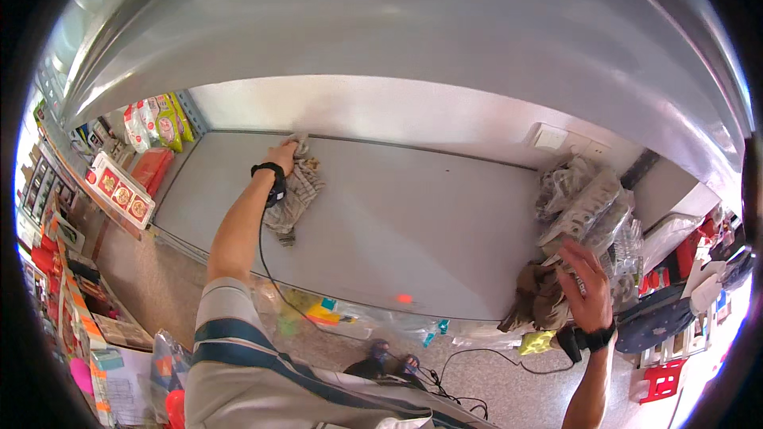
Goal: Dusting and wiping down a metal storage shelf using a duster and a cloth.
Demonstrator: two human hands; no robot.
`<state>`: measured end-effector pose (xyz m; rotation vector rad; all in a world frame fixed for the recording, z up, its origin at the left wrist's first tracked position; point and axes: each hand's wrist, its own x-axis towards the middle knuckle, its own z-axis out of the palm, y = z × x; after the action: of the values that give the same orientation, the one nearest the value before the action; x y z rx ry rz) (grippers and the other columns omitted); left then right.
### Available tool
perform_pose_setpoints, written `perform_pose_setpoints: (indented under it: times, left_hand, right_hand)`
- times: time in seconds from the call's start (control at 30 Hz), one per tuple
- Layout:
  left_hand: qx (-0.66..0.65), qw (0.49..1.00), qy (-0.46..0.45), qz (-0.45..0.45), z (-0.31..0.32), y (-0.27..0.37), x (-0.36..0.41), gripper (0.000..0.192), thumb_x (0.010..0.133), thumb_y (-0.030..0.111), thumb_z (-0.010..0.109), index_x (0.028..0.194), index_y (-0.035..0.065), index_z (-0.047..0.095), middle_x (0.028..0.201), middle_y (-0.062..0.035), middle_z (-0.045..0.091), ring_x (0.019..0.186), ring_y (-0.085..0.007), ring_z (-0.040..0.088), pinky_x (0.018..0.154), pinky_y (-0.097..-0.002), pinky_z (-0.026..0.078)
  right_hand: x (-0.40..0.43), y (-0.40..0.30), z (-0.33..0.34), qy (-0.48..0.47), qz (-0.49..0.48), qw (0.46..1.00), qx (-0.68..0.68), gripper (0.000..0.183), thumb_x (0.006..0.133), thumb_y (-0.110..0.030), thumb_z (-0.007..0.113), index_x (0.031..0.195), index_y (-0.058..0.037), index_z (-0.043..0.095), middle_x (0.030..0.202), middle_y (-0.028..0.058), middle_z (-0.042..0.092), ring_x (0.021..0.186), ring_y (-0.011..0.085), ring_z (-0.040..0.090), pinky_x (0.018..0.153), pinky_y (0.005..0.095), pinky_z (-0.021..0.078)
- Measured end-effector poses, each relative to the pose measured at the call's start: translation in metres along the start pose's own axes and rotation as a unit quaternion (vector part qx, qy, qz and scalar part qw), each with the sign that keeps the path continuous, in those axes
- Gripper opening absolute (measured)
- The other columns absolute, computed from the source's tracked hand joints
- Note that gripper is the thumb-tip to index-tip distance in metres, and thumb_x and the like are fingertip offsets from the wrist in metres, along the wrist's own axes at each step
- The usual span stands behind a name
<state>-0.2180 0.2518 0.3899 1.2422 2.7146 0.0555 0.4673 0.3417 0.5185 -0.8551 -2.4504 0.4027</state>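
My left hand [282, 158] bears on a crumpled, striped grey-brown cloth [301, 187] at the back left of a grey metal shelf [405, 208]. Its fingers curl over the top of the cloth, and a loose end trails towards the shelf's front. Over at the right end, my right hand [587, 289] is raised with its fingers extended and nothing in them. Right beside it are a crumpled brown cloth [533, 295] and a heap of clear plastic-wrapped goods [584, 208]. Whether this hand touches them cannot be made out. Each wrist wears a black strap with a device.
Another metal shelf [405, 24] overhangs the work surface. Colourful packets [158, 122] and a red-and-white card pack [121, 189] stand at the left. A wall switch [549, 137] sits behind the wrapped goods. Black cables [444, 387] lie on the floor, and a red stool [663, 381] stands lower right.
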Motion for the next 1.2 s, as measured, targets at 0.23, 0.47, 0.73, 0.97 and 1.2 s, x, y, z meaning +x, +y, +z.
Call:
perform_pose_setpoints:
  times: [0.23, 0.47, 0.73, 0.97, 1.2]
  left_hand:
    - [0.161, 0.934, 0.287, 0.142, -0.021, 0.010, -0.038, 0.043, 0.083, 0.004, 0.065, 0.125, 0.0128, 0.063, 0.133, -0.0132, 0.053, 0.119, -0.0367, 0.052, 0.100, -0.0471, 0.049]
    - [-0.106, 0.969, 0.110, 0.192, -0.029, 0.069, -0.064, 0.054, 0.094, 0.014, 0.065, 0.146, 0.0112, 0.052, 0.139, -0.0160, 0.055, 0.124, -0.0354, 0.052, 0.104, -0.0444, 0.047]
    - [-0.082, 0.987, 0.034, 0.138, 0.001, 0.039, -0.080, 0.064, 0.100, 0.043, 0.059, 0.157, 0.0236, 0.039, 0.162, -0.0214, 0.032, 0.151, -0.0399, 0.026, 0.120, -0.0510, 0.030]
    - [-0.021, 0.982, 0.027, 0.187, 0.007, 0.074, -0.098, 0.063, 0.099, 0.050, 0.056, 0.156, 0.0254, 0.040, 0.162, -0.0189, 0.031, 0.146, -0.0481, 0.028, 0.118, -0.0555, 0.031]
    - [0.005, 0.987, 0.079, 0.139, 0.030, 0.184, -0.118, 0.049, 0.099, 0.043, 0.052, 0.145, 0.0253, 0.051, 0.140, -0.0160, 0.052, 0.124, -0.0462, 0.050, 0.097, -0.0613, 0.047]
  right_hand:
    - [-0.056, -0.002, -0.001, 0.048, 0.109, 0.991, 0.053, 0.031, 0.091, -0.001, 0.063, 0.122, 0.0017, 0.067, 0.124, 0.0189, 0.068, 0.116, 0.0337, 0.066, 0.101, 0.0395, 0.0495]
    - [-0.069, -0.009, 0.018, 0.027, 0.146, 0.985, 0.090, 0.029, 0.094, -0.004, 0.061, 0.122, 0.0011, 0.067, 0.122, 0.0182, 0.069, 0.109, 0.0318, 0.069, 0.090, 0.0375, 0.0547]
    - [-0.094, 0.002, 0.024, 0.021, 0.184, 0.978, 0.091, 0.024, 0.096, -0.005, 0.062, 0.118, 0.0018, 0.069, 0.114, 0.0178, 0.071, 0.102, 0.0296, 0.070, 0.086, 0.0369, 0.0541]
    - [-0.113, 0.012, 0.025, 0.044, 0.157, 0.981, 0.100, 0.024, 0.095, -0.003, 0.062, 0.117, 0.0014, 0.069, 0.111, 0.0173, 0.072, 0.101, 0.0302, 0.070, 0.086, 0.0365, 0.0540]
    - [-0.110, -0.003, 0.041, 0.042, 0.068, 0.990, 0.114, 0.026, 0.091, 0.003, 0.063, 0.115, -0.0007, 0.070, 0.116, 0.0170, 0.071, 0.106, 0.0336, 0.068, 0.090, 0.0383, 0.0535]
